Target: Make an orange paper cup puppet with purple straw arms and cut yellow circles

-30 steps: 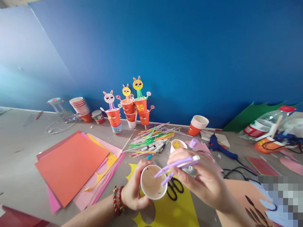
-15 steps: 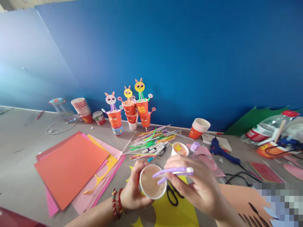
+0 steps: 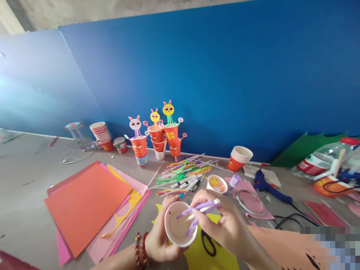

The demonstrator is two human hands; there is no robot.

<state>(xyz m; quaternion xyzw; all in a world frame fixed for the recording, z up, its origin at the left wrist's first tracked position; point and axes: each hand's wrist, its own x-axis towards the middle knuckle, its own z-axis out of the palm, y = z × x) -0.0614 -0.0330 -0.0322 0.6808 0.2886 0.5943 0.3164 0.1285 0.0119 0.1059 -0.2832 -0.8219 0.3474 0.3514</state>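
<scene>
Obscuring scissors (image 3: 203, 243) partly, right hand (image 3: 225, 225) pinching purple straws (image 3: 204, 206) over paper cup (image 3: 176, 231), left hand (image 3: 157, 238) clasping it

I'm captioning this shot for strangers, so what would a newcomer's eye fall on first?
Probably the three rabbit-eared figures at the back, bright before the blue wall. Next, front and centre, the left hand holds a cup, while the right hand holds purple and white strips at its mouth. The big orange sheet at left also stands out.
</scene>
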